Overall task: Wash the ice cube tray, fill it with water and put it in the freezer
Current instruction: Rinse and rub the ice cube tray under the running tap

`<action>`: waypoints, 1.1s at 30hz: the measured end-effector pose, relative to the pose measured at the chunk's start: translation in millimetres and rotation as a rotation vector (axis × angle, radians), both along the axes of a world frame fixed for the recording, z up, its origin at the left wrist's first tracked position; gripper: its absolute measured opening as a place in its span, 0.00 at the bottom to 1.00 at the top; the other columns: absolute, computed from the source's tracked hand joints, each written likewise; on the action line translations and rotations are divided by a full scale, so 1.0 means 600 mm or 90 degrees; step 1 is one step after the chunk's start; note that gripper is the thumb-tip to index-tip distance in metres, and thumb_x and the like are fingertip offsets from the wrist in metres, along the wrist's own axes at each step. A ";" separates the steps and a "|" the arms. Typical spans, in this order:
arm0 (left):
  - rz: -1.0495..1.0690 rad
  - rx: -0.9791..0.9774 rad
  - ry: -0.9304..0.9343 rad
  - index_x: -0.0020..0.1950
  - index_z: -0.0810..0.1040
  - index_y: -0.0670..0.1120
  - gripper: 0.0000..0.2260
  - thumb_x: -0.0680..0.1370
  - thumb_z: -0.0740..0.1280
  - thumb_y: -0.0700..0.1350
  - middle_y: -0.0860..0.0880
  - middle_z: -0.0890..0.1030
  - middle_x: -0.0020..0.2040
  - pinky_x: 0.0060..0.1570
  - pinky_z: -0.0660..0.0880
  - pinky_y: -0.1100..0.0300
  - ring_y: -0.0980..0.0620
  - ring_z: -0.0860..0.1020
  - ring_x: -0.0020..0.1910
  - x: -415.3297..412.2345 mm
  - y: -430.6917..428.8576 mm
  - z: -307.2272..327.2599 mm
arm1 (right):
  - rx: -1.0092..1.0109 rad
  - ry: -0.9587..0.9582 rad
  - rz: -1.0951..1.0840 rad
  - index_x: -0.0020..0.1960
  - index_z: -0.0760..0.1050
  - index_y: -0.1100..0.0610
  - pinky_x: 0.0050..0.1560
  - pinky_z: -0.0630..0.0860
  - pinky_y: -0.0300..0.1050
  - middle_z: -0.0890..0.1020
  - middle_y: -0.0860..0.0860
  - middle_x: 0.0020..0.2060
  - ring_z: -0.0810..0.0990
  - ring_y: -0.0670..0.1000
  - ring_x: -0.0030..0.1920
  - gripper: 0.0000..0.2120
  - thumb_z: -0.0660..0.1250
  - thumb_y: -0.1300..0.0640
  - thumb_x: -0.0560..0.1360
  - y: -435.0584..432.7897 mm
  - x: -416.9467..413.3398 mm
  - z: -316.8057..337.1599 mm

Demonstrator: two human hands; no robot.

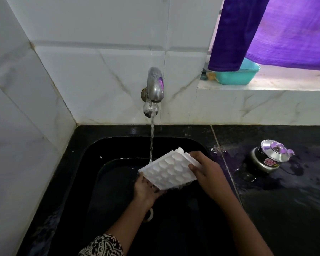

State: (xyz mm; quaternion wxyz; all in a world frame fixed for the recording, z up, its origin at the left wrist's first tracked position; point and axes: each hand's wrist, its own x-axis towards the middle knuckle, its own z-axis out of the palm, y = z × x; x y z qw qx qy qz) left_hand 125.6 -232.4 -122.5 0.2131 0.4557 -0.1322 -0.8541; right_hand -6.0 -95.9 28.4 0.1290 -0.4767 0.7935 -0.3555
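White plastic ice cube tray (167, 170) with rounded cells is being held tilted over the black sink (92, 163), and its long axis seems to be running from 8 to 2 o'clock. The left hand (146, 187) is gripping the 7 o'clock corner from below, and the right hand (205, 174) is clasping the 3 o'clock edge. Water stream (151, 137) from the steel tap (154, 85) is landing on the 10 o'clock edge, so I judge both hands should be shifting the tray that way.

Left hand (146, 189) partly under ice cube tray (169, 170); pot (271, 158) label illegible.
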 end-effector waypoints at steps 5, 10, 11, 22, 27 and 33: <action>0.048 0.063 0.109 0.60 0.75 0.38 0.31 0.79 0.53 0.65 0.35 0.79 0.56 0.57 0.71 0.37 0.34 0.77 0.54 -0.010 -0.013 0.000 | -0.081 0.009 -0.003 0.54 0.80 0.57 0.63 0.67 0.44 0.77 0.50 0.62 0.69 0.51 0.67 0.17 0.67 0.74 0.71 0.042 0.006 -0.021; 0.049 0.041 0.153 0.67 0.70 0.32 0.24 0.82 0.56 0.52 0.33 0.76 0.60 0.64 0.68 0.46 0.37 0.76 0.57 -0.012 -0.038 0.018 | -0.140 -0.092 -0.106 0.38 0.80 0.47 0.66 0.62 0.42 0.63 0.50 0.72 0.62 0.48 0.72 0.23 0.67 0.76 0.69 0.067 0.030 -0.065; 0.057 0.020 0.146 0.66 0.70 0.33 0.22 0.83 0.56 0.50 0.34 0.76 0.59 0.63 0.70 0.46 0.38 0.76 0.56 -0.012 -0.040 0.020 | -0.160 -0.148 -0.141 0.38 0.80 0.45 0.64 0.63 0.37 0.62 0.46 0.72 0.63 0.43 0.71 0.23 0.66 0.75 0.70 0.070 0.038 -0.075; 0.083 -0.189 0.170 0.68 0.72 0.39 0.23 0.73 0.58 0.41 0.37 0.79 0.60 0.60 0.73 0.44 0.38 0.77 0.59 0.052 -0.075 0.040 | -0.184 -0.726 -0.381 0.74 0.60 0.57 0.60 0.73 0.48 0.71 0.54 0.68 0.74 0.50 0.61 0.24 0.61 0.61 0.79 0.008 0.035 -0.186; 0.188 -0.299 0.091 0.61 0.77 0.46 0.16 0.77 0.59 0.36 0.42 0.83 0.55 0.51 0.80 0.50 0.44 0.82 0.52 0.108 -0.101 0.090 | -0.040 -0.798 -0.300 0.62 0.72 0.65 0.40 0.78 0.45 0.82 0.58 0.51 0.82 0.53 0.44 0.13 0.62 0.68 0.77 -0.090 0.062 -0.225; 0.334 -0.360 -0.018 0.59 0.80 0.49 0.16 0.78 0.61 0.34 0.46 0.85 0.52 0.44 0.82 0.55 0.48 0.84 0.48 0.192 -0.128 0.133 | 0.050 -0.818 -0.181 0.63 0.71 0.58 0.36 0.77 0.42 0.80 0.55 0.51 0.80 0.50 0.42 0.15 0.61 0.68 0.78 -0.187 0.109 -0.216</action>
